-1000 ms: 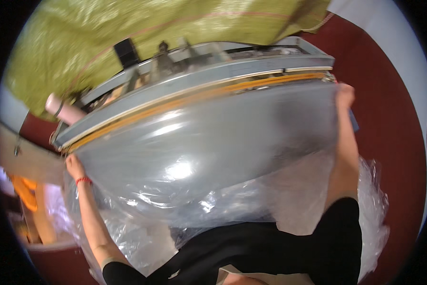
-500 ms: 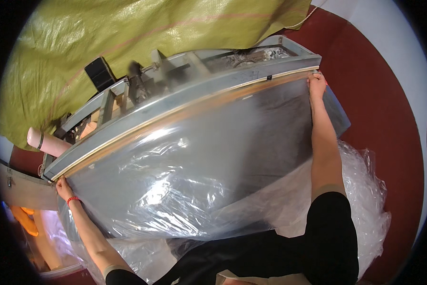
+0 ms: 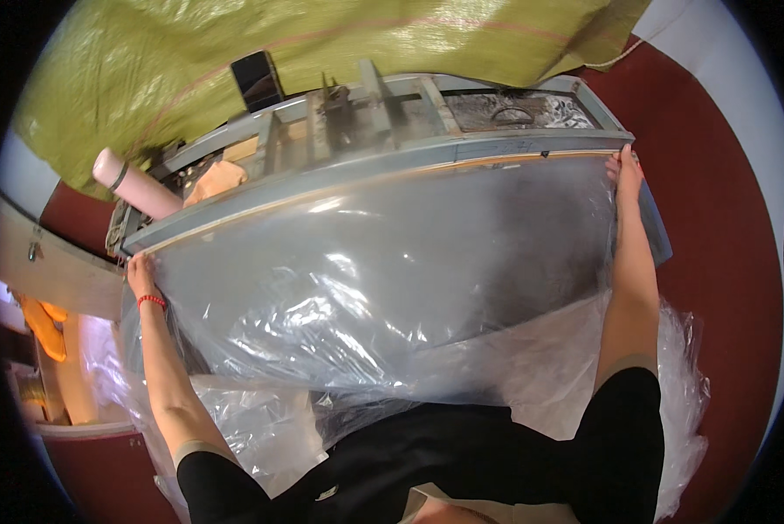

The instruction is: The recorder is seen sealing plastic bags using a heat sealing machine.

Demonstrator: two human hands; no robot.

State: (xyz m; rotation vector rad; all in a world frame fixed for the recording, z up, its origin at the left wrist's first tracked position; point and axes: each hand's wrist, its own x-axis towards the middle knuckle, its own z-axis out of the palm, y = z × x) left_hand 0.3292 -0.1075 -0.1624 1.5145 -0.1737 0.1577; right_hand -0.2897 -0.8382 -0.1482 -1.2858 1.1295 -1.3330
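Head view, looking down: what lies at the far left?

An orange item [image 3: 44, 327] shows in an open space below a pale panel [image 3: 60, 258]. Further right, a pink bottle [image 3: 137, 185] with a dark band leans at the left end of a grey metal frame [image 3: 374, 157].

And the left hand?

The left hand [image 3: 139, 274], a red bead bracelet [image 3: 151, 301] at its wrist, is at the frame's near left corner. Its fingers are drawn together, pinching the upper left corner of a clear plastic sheet [image 3: 357, 301].

What fills the middle?

The shiny, wrinkled sheet, stretched between both hands along the frame's near edge and hanging toward the person's black top [image 3: 462, 450]. Behind, a dark phone [image 3: 257, 81] leans near a yellow-green tarp [image 3: 340, 39].

And on the right?

The right hand [image 3: 625, 170] pinches the sheet's upper right corner, thumb and fingers closed, beside the frame's right end. Below it, crumpled clear plastic [image 3: 684, 393] spreads over dark red floor [image 3: 724, 236].
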